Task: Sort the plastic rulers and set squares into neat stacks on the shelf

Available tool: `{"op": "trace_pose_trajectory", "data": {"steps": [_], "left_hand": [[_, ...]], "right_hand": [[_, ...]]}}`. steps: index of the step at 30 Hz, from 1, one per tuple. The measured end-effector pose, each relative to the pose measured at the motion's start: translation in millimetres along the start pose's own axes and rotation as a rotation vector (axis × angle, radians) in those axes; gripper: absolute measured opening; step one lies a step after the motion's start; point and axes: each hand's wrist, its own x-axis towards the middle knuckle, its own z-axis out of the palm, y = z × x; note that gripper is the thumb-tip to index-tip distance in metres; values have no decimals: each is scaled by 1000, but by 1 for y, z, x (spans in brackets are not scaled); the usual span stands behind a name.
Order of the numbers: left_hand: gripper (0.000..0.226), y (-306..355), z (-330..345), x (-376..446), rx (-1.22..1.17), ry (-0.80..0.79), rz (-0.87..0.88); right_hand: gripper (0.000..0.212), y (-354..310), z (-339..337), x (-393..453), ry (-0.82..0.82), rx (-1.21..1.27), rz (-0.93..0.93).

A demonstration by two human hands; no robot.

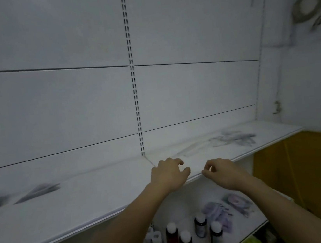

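Head view, dim and blurred: a white shelf (68, 206) runs from 8 o'clock up to 3 o'clock, its back panel split by a slotted upright (132, 70) at 12 o'clock; the left hand (167, 174) hovers just over the shelf's front part at centre, fingers loosely curled, nothing in them that shows; the right hand (220, 171) sits just beside it toward 3 o'clock at the shelf's front edge, thumb and forefinger drawn close as if pinching, though whether they hold anything I cannot tell; the two hands are near but apart. A loose heap of clear rulers (233, 139) lies on the shelf at 2 o'clock, well beyond the right hand; dark set squares (39, 191) lie at 9 o'clock, far from the left hand. On the lower shelf at 6 o'clock stand small bottles (184, 238) with white caps; a yellow box (308, 169) is at 4 o'clock.
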Motion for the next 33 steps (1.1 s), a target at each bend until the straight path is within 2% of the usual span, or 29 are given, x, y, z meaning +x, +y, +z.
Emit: {"op": "trace_pose_trajectory", "data": {"steps": [6, 16, 21, 27, 33], "left_hand": [[49, 37, 53, 75, -66, -32, 53], [34, 66, 116, 234, -118, 6, 65], [35, 59, 128, 272, -49, -26, -22], [40, 59, 130, 284, 8, -12, -173], [23, 80, 136, 283, 90, 37, -307]], "right_hand": [[45, 87, -2, 47, -7, -5, 79], [38, 196, -15, 185, 10, -37, 97], [37, 241, -18, 239, 9, -30, 49], [51, 280, -22, 299, -19, -21, -54], [53, 298, -13, 340, -83, -10, -172]]}}
